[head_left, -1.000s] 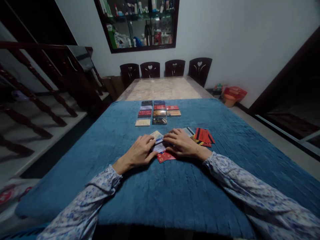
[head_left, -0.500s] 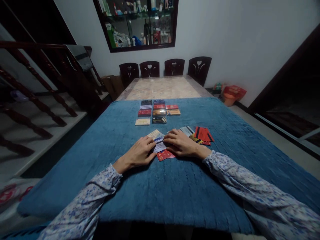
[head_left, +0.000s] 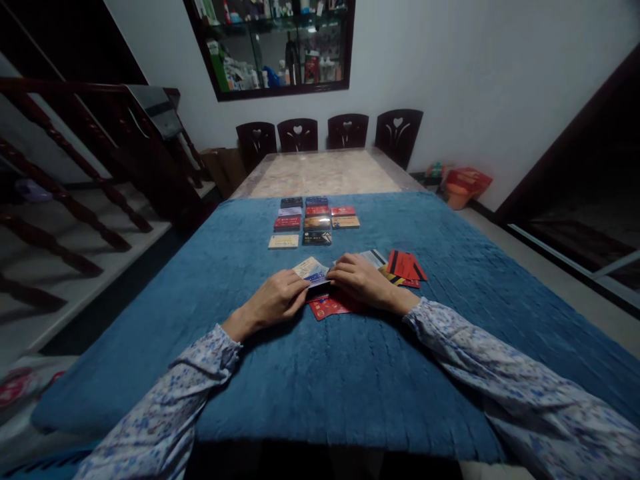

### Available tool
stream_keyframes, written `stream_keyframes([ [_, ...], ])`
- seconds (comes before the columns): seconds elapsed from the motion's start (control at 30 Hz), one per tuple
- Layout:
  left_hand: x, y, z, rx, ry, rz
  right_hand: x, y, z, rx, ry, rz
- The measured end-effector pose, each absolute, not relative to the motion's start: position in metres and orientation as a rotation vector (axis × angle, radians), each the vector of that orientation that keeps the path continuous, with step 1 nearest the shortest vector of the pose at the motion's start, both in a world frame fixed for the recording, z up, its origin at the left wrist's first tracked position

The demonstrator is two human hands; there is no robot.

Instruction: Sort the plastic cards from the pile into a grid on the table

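Observation:
Between my two hands a card with a dark stripe [head_left: 319, 289] is tilted up, its ends pinched by the fingers. My left hand [head_left: 277, 295] grips its left end and my right hand [head_left: 361, 281] its right end. Behind it lies a cream and blue card [head_left: 311, 268]. Below it a red card [head_left: 327, 307] rests on the blue cloth [head_left: 320, 373]. Several more cards, among them red striped ones [head_left: 407, 265], spread out to the right of my right hand, which partly hides them.
Beyond my hands, several cards [head_left: 317, 225] lie in short columns on the cloth. The bare marble table end [head_left: 330, 172] is farther back, with chairs [head_left: 347, 131] behind it. A dark railing [head_left: 75, 180] stands at the left.
The card between my hands has tipped up from lying nearly flat, and its dark edge now shows. Both hands have stayed almost in place, and the view has shifted slightly.

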State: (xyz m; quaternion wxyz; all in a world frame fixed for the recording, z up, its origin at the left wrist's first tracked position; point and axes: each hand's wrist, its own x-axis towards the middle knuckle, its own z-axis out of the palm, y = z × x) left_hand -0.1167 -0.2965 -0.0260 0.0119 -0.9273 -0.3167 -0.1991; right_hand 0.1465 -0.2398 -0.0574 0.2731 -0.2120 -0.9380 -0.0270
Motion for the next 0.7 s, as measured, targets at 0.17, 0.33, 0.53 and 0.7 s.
stream_keyframes([
  [0.17, -0.123, -0.287, -0.037, -2.832, -1.037, -0.701, 0.146, -0.236, -0.060, -0.623, -2.459, 0.016],
  [0.33, -0.126, -0.281, -0.044, -2.843, -1.070, -0.799, 0.145, -0.235, -0.063, -0.710, -2.406, 0.142],
  [0.53, -0.125, -0.279, -0.044, -2.872, -1.090, -0.870, 0.144, -0.232, -0.068, -0.748, -2.388, 0.220],
  [0.7, -0.124, -0.278, -0.044, -2.861, -1.069, -0.919, 0.143, -0.229, -0.072, -0.718, -2.384, 0.182],
])
